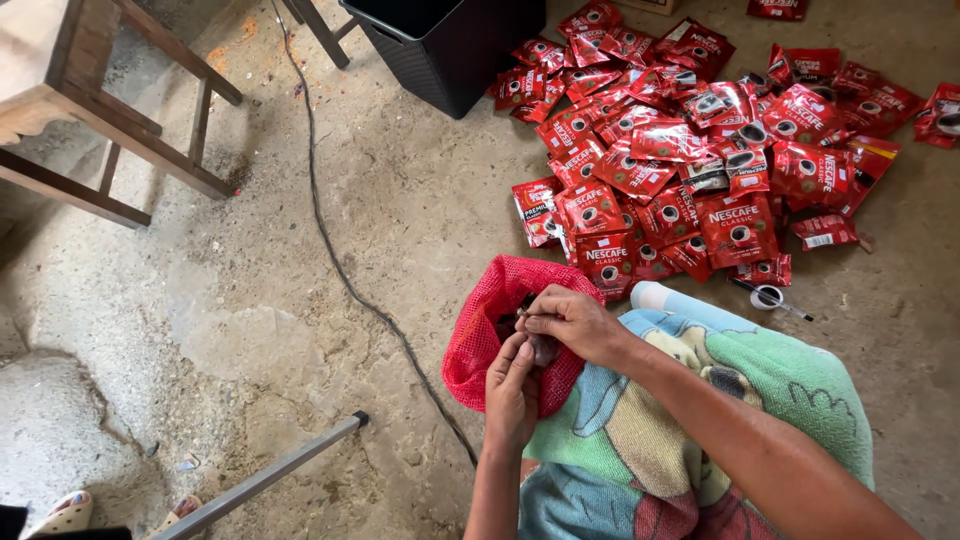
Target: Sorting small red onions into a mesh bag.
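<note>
Currently, the left hand (512, 388) and right hand (567, 322) pinch a small dark object (unidentifiable) over the red mesh bag (478, 335); a loosened pinch would likely drop it inside.

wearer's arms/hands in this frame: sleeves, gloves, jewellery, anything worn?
Both forearms are bare up to the frame edge: no sleeves in view. Left hand and right hand wear no gloves. No watch, bracelet or ring is visible, though the fingers are small and partly overlapped. No markings or tape on either arm.

Red sachets (700, 140) (heaped), black bin (450, 50)
</note>
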